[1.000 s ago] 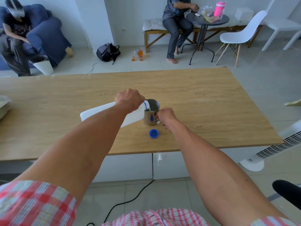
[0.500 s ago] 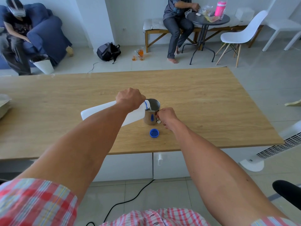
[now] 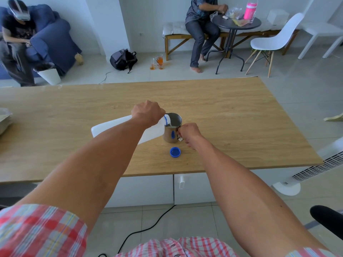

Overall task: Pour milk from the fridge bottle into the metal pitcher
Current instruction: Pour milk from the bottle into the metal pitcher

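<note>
The left hand (image 3: 147, 113) grips the bottle (image 3: 118, 127) near its neck, tipped over so milk (image 3: 171, 126) runs into the pitcher (image 3: 171, 129) mid-bench (image 3: 241, 117). The right hand (image 3: 188, 131) is closed on the pitcher's handle. The blue cap (image 3: 175, 152) lies just in front of the pitcher.

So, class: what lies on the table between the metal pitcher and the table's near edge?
In the head view, only the blue cap lies there, open side up, just in front of the metal pitcher on the table.

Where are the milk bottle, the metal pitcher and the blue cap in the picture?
milk bottle (image 3: 111, 127): head view, on its white side wall.
metal pitcher (image 3: 168, 137): head view, on its outer wall, left of the blue mark.
blue cap (image 3: 175, 152): head view, on its middle.
</note>
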`<state>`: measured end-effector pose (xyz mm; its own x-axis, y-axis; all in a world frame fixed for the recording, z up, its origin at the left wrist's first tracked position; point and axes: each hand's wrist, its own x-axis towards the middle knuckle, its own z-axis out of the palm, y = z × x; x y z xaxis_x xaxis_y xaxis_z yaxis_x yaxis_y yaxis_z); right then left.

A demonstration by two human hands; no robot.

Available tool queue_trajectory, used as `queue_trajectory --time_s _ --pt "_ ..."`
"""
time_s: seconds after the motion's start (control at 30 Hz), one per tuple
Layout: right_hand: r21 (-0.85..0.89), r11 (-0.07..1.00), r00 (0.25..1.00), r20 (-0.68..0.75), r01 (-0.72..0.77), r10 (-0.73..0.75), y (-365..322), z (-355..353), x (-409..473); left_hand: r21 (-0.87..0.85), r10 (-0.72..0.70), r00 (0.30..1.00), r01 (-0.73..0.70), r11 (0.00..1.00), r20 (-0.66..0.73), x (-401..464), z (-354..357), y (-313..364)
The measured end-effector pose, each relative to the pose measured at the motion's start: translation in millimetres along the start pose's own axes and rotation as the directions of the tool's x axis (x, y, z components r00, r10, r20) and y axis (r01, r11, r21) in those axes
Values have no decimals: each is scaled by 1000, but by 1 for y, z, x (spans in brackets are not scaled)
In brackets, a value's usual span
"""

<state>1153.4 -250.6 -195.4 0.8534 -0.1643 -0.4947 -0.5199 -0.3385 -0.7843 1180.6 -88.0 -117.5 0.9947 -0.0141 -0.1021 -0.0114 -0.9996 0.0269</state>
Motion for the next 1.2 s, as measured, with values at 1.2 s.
queue_trajectory --time_s 1.2 --pt "-56 998 999 44 27 -24 1 -3 2 18 -7 1000 7 1000 18 0 -3 2"
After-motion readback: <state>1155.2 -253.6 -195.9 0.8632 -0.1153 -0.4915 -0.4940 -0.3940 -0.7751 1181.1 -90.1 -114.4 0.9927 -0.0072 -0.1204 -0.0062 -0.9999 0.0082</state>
